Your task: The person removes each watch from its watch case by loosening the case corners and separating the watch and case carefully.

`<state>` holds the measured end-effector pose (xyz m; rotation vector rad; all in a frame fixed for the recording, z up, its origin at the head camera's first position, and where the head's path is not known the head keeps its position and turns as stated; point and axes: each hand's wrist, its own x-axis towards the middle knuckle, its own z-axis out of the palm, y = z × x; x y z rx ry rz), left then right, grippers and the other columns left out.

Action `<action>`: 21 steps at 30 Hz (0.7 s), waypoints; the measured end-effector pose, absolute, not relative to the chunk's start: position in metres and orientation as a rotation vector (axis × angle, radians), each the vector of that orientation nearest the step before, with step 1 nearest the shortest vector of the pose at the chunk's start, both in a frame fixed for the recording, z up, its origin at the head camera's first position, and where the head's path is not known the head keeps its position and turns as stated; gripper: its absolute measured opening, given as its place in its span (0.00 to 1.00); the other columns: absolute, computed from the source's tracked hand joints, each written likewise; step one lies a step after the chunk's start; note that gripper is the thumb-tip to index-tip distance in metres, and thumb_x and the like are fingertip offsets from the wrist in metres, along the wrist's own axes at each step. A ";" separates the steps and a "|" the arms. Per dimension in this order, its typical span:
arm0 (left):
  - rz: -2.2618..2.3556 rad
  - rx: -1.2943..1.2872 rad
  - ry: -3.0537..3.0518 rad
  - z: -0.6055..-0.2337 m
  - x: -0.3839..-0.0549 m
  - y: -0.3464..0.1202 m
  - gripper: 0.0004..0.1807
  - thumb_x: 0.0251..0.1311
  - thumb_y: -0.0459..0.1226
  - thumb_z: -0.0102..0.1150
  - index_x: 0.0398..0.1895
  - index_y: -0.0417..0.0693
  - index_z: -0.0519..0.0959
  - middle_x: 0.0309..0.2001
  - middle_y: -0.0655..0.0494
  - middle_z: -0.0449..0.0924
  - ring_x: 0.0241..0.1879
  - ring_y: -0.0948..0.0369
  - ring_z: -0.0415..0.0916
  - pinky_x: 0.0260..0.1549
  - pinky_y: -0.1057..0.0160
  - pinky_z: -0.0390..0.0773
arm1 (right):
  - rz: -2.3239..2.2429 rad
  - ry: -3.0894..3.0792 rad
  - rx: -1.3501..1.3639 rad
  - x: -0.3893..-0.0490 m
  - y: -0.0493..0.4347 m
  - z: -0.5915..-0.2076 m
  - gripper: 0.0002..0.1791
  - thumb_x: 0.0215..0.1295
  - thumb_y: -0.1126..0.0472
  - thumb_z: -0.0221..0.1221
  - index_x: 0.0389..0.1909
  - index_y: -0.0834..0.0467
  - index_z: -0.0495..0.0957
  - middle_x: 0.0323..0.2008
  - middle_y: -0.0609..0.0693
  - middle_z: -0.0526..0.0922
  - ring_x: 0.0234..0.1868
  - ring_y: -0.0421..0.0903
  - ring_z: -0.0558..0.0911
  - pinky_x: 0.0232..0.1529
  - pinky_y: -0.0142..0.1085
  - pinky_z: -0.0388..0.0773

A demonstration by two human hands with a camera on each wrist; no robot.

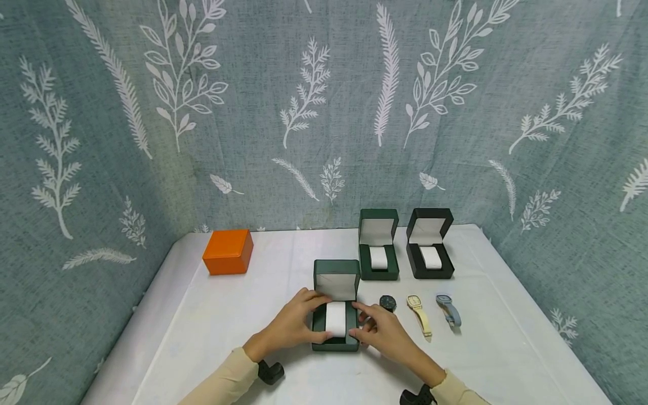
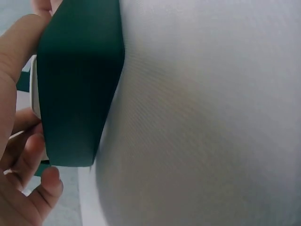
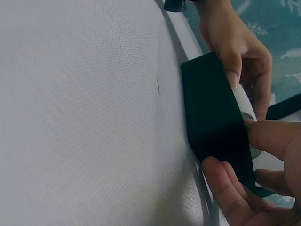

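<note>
A dark green watch box (image 1: 336, 347) stands with its lid raised in front of the person, a white watch cushion (image 1: 336, 319) inside it. From the left, my left hand (image 1: 288, 323) holds the cushion, thumb at its front end and fingers toward its back. My right hand (image 1: 387, 332) grips the box's right side; in the right wrist view the right thumb (image 3: 268, 134) reaches over the rim while other fingers touch the outside. The box's green front wall (image 2: 80, 94) fills much of the left wrist view. Close beyond the right hand lies a black watch (image 1: 387, 302).
Behind stand another open green watch box (image 1: 379, 274) and an open black watch box (image 1: 432, 273), each with a white cushion. A gold watch (image 1: 419, 315) and a blue-grey watch (image 1: 449, 310) lie at right. A closed orange box (image 1: 228, 253) sits back left on the white-covered table (image 1: 202, 326).
</note>
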<state>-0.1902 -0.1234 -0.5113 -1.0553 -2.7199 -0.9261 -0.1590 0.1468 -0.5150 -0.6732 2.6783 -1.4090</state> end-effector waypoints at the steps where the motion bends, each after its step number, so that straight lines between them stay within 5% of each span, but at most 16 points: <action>1: -0.901 -1.055 -2.720 -0.510 -0.190 -0.123 0.39 0.53 0.59 0.75 0.65 0.52 0.80 0.61 0.63 0.75 0.51 0.66 0.66 0.51 0.60 0.77 | -1.405 2.682 -0.675 -0.159 0.147 -0.515 0.35 0.64 0.53 0.72 0.68 0.63 0.75 0.42 0.48 0.80 0.34 0.36 0.81 0.33 0.31 0.80; 14: -0.562 -1.162 -2.749 -0.498 -0.186 -0.119 0.38 0.62 0.59 0.68 0.68 0.45 0.78 0.63 0.56 0.72 0.52 0.62 0.64 0.44 0.64 0.78 | -1.412 2.675 -0.672 -0.159 0.148 -0.514 0.35 0.65 0.53 0.72 0.69 0.63 0.75 0.42 0.49 0.80 0.34 0.37 0.81 0.33 0.31 0.81; 21: -0.837 -1.181 -2.798 -0.499 -0.190 -0.130 0.35 0.65 0.59 0.65 0.68 0.48 0.78 0.64 0.58 0.71 0.56 0.62 0.67 0.48 0.62 0.77 | -1.473 2.625 -0.641 -0.159 0.148 -0.515 0.38 0.63 0.54 0.73 0.70 0.64 0.72 0.43 0.52 0.80 0.35 0.38 0.81 0.33 0.31 0.81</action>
